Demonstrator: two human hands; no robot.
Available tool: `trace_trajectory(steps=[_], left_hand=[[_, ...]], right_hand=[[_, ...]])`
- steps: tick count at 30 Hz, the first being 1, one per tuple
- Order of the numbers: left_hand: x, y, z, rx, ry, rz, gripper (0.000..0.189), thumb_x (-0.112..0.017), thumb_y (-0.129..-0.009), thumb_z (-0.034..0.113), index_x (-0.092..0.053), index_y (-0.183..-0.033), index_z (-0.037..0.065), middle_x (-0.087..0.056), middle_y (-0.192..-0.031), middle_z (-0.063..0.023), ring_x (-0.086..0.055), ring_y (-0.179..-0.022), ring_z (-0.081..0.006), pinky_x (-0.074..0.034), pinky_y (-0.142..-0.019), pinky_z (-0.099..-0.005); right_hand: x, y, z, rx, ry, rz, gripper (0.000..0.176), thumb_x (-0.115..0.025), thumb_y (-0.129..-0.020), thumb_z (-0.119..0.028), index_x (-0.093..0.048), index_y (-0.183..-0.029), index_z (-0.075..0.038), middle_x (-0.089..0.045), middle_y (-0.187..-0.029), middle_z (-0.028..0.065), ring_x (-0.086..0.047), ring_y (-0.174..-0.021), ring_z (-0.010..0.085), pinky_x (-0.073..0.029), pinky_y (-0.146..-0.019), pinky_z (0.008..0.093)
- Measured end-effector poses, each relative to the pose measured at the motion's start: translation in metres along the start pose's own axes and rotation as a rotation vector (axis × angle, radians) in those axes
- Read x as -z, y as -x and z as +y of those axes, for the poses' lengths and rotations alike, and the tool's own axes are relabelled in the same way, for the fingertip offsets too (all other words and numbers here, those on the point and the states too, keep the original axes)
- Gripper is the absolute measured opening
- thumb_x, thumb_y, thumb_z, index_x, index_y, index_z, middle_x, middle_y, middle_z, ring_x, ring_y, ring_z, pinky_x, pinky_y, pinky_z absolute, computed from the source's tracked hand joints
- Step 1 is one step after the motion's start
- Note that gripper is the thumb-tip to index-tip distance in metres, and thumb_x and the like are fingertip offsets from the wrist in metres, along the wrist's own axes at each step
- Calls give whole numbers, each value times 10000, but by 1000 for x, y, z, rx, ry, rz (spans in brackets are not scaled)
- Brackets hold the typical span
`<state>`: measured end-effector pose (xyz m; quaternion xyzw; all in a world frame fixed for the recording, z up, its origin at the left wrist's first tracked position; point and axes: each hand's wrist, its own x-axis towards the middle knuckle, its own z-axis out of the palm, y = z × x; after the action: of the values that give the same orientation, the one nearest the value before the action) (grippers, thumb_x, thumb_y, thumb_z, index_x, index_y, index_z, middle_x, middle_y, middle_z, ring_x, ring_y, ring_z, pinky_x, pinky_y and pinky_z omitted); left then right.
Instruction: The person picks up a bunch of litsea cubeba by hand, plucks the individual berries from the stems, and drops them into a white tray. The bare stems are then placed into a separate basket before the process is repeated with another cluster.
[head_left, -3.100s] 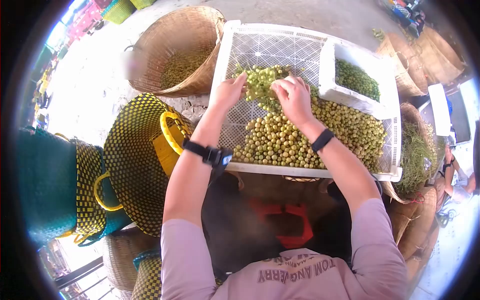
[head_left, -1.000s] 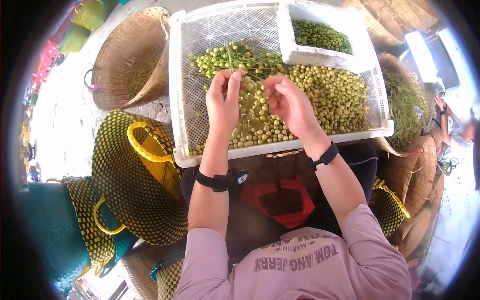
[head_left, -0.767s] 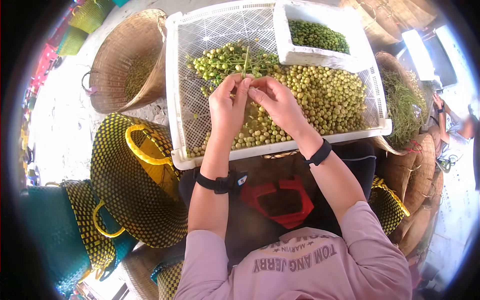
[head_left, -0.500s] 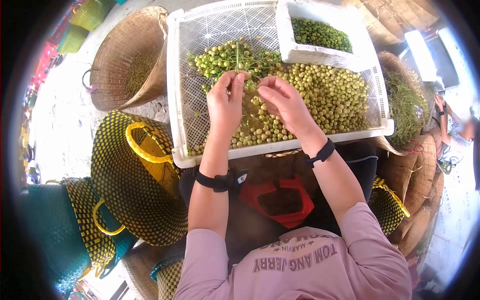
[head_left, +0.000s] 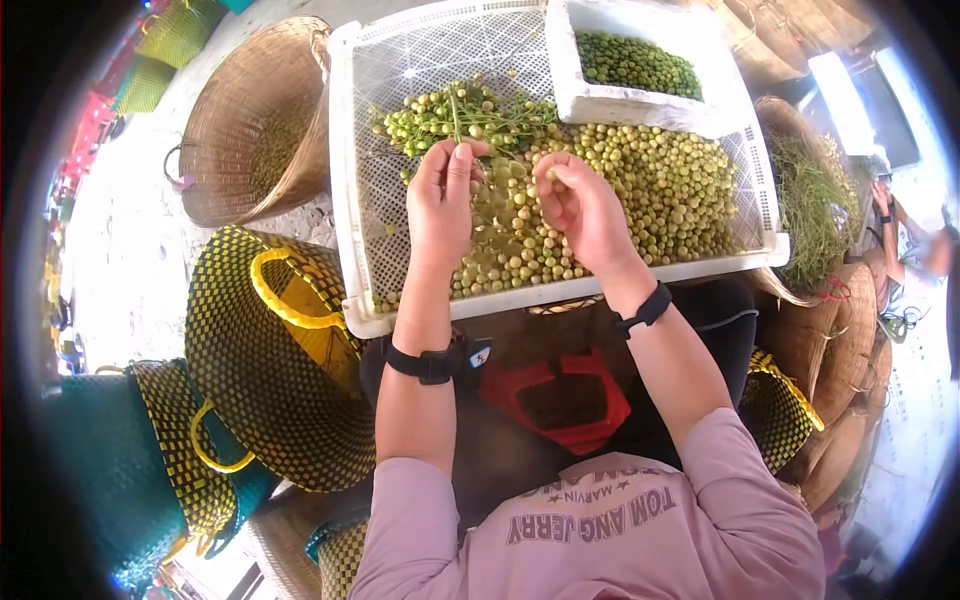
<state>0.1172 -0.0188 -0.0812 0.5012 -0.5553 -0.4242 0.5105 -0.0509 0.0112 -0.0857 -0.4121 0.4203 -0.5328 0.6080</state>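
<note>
My left hand pinches a green stem between thumb and fingers, the stem pointing up and away. Beside it, my right hand has curled fingers, thumb near the index finger; a small pale-green spot shows at their tips, too small to name. Both hands are above a white perforated plastic tray. Under and beyond my left hand lies a bunch of stems with green berries. Loose round yellow-green berries spread across the tray's middle and right.
A white box of darker green berries stands in the tray's far right corner. At left are a wicker basket and a black-and-yellow woven basket. Bare stems fill a basket at right. Another person is far right.
My hands have moved apart, the left shifting slightly left with the stem and the right slightly right. The right fingers have curled inward more.
</note>
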Motion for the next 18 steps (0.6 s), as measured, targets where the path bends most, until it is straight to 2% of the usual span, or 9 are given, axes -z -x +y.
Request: trace_trajectory(steps=[1,2,4,8,9,10,12,14,18], left_hand=[[0,-2,-4,-25,74,-6,235,-495,-984,211,-640,-975,27,-575,-760,21,-469,-669,-53,-395,-620,-206],[-1,-2,-6,-49,149,-16,233,-482,-989,205,-628,-981,24,-593,-790,10,-491,-683,-60,-412,-632,-209],[-1,-1,-4,-43,150,-27,230,-475,-992,201,-620,-983,22,-586,-809,15,-486,-698,-52,-412,-641,-203],[-1,3,0,-61,101,-80,233,-461,-997,194,-626,-971,32,-571,-802,20,-474,-721,-53,-400,-675,-206],[-2,4,2,-59,62,-93,230,-461,-997,189,-624,-971,30,-572,-804,18,-472,-719,-53,-400,-673,-209],[-2,4,2,-57,24,-106,227,-460,-996,185,-622,-971,28,-574,-806,15,-469,-717,-52,-400,-670,-212],[-3,3,-1,-72,39,-98,221,-462,-993,180,-622,-973,30,-571,-803,17,-460,-714,-50,-392,-662,-209],[-2,3,1,-105,11,-44,220,-471,-986,186,-629,-961,35,-543,-713,15,-469,-661,-64,-399,-615,-220],[4,-2,-7,-42,108,-7,239,-461,-995,203,-634,-961,41,-555,-747,16,-479,-674,-68,-407,-630,-218]], right_hand=[[5,2,-2,-110,-293,-16,206,-591,-914,-276,-604,-977,-80,-521,-734,-41,-405,-576,35,-317,-504,192],[5,2,0,-107,-293,-11,206,-591,-914,-276,-604,-977,-80,-521,-734,-41,-405,-576,35,-317,-504,192],[-1,1,4,-93,28,53,233,-580,-920,-307,-594,-997,-87,-532,-757,-44,-413,-577,29,-324,-497,187],[-14,-4,3,-66,236,13,259,-593,-920,-325,-600,-967,-71,-510,-725,-70,-342,-515,1,-236,-446,179],[-15,-4,1,-36,321,19,305,-612,-915,-338,-620,-877,-35,-537,-727,-39,-407,-659,21,-312,-566,200],[-15,-3,2,-34,322,21,305,-612,-915,-338,-620,-877,-35,-537,-727,-39,-407,-659,21,-312,-566,200],[-14,-3,5,-53,220,13,281,-609,-917,-318,-614,-899,-38,-519,-711,-41,-402,-612,20,-308,-529,199],[-12,0,6,-107,120,-4,271,-609,-918,-313,-610,-911,-42,-510,-705,-41,-395,-582,21,-300,-505,197],[3,-3,15,-144,-107,67,254,-603,-918,-306,-602,-942,-54,-488,-695,-42,-368,-499,24,-272,-440,190]])
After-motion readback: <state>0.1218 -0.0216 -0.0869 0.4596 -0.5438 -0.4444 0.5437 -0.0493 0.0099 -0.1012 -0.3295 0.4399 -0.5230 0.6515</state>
